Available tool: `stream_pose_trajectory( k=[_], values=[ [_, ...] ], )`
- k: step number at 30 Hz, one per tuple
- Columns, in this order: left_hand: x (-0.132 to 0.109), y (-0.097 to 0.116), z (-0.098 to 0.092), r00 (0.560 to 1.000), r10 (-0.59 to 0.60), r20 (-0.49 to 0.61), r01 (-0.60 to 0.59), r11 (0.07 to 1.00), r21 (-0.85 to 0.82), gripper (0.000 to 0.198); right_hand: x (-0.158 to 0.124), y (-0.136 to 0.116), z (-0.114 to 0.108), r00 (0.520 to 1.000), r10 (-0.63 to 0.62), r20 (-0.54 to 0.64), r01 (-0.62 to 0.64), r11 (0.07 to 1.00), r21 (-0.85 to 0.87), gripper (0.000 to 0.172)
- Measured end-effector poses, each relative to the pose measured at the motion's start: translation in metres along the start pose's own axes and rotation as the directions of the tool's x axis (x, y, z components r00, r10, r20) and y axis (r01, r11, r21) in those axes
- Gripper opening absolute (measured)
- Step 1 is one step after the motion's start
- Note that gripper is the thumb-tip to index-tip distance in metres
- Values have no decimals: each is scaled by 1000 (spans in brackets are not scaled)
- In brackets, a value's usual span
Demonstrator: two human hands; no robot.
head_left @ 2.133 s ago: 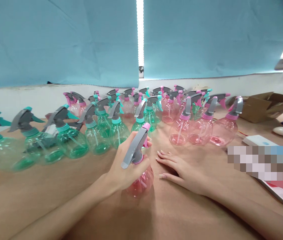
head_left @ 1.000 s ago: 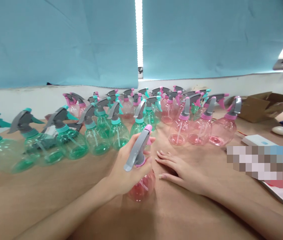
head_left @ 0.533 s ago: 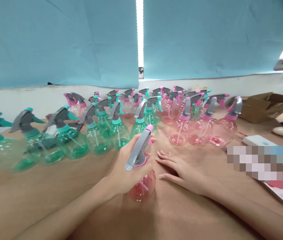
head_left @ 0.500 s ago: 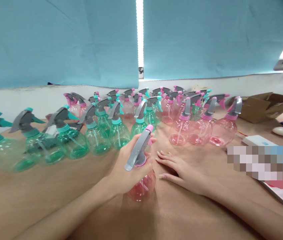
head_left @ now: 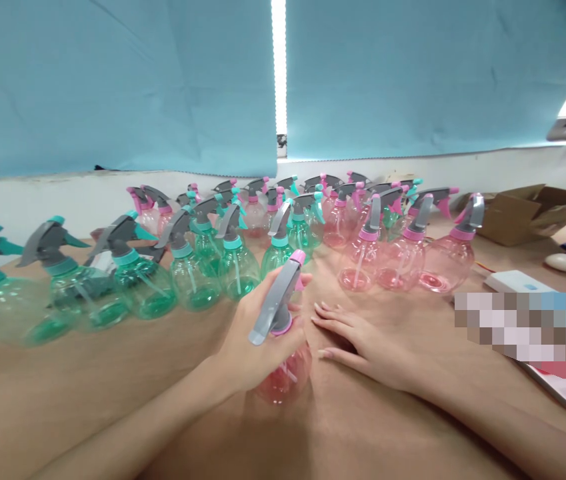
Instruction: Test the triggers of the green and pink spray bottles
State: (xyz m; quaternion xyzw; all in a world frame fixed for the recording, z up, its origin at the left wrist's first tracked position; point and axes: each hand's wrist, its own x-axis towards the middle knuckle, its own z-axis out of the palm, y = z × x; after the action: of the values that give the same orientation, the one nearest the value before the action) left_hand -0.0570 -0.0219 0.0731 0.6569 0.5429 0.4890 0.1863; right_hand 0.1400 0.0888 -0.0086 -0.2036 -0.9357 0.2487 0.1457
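My left hand [head_left: 245, 340] is wrapped round a pink spray bottle [head_left: 285, 387] just under its collar. The bottle stands upright on the brown table, its grey trigger head with a pink nozzle pointing away from me. My right hand [head_left: 357, 340] lies palm down on the table just right of that bottle, fingers stretched out and not touching it. A green spray bottle [head_left: 277, 257] with a teal collar stands behind my left hand. Beyond my right hand is another pink spray bottle [head_left: 360, 263].
More green spray bottles [head_left: 147, 287] line the left side, and pink spray bottles [head_left: 445, 260] stand at the right, with several of both colours behind. An open cardboard box [head_left: 517, 213], a white mouse [head_left: 565, 263] and a white box [head_left: 520, 281] are at the right.
Hardly anything differs. The pink spray bottle's head in my left hand has shifted very slightly; my right hand stays in place.
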Motion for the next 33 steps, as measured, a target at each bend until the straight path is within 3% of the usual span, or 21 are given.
stream_pose_trajectory(
  k=[5, 12, 18, 33],
  values=[
    [2, -1, 0, 1000, -16, 18, 17, 1000, -26, 70, 0, -1, -1, 1000, 0, -8, 0, 1000, 6, 61],
    [2, 3, 0, 1000, -11, 4, 11, 1000, 3, 66, 0, 1, 0, 1000, 8, 11, -8, 1000, 3, 63],
    [1, 4, 0, 998, -11, -60, 14, 999, 48, 42, 0, 2, 1, 1000, 2, -2, -2, 1000, 14, 61],
    [5, 9, -1, 1000, -2, -4, 3, 1000, 27, 46, 0, 3, 1, 1000, -11, 0, 11, 1000, 11, 61]
  ],
)
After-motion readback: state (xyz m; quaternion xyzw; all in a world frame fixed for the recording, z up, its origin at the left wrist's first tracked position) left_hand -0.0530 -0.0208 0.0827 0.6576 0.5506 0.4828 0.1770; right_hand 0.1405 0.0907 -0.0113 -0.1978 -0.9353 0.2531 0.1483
